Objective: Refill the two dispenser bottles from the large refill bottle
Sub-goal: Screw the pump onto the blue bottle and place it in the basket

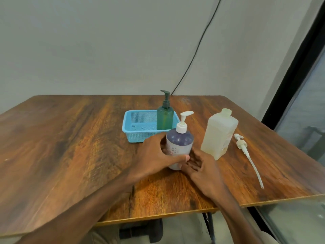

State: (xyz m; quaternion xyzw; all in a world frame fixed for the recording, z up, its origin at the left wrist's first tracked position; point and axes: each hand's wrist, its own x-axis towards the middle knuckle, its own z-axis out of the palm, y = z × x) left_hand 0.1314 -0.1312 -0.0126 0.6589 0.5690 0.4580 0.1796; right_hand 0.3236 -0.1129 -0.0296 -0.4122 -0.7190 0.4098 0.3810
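Note:
A purple-topped dispenser bottle (178, 143) with a white pump stands at the table's middle. My left hand (154, 154) grips its body from the left, thumb across the front. My right hand (198, 166) lies beside its base on the right, fingers touching the bottle's lower part. A green dispenser bottle (165, 118) with a dark pump stands upright in the right end of a blue basket (139, 134). The large translucent refill bottle (219, 134) stands uncapped to the right. Its removed pump with a long tube (246, 152) lies on the table further right.
The wooden table (70, 141) ends close to me and at the right, where a glass panel (302, 120) with a black frame runs. A black cable (198, 48) hangs down the wall behind the basket.

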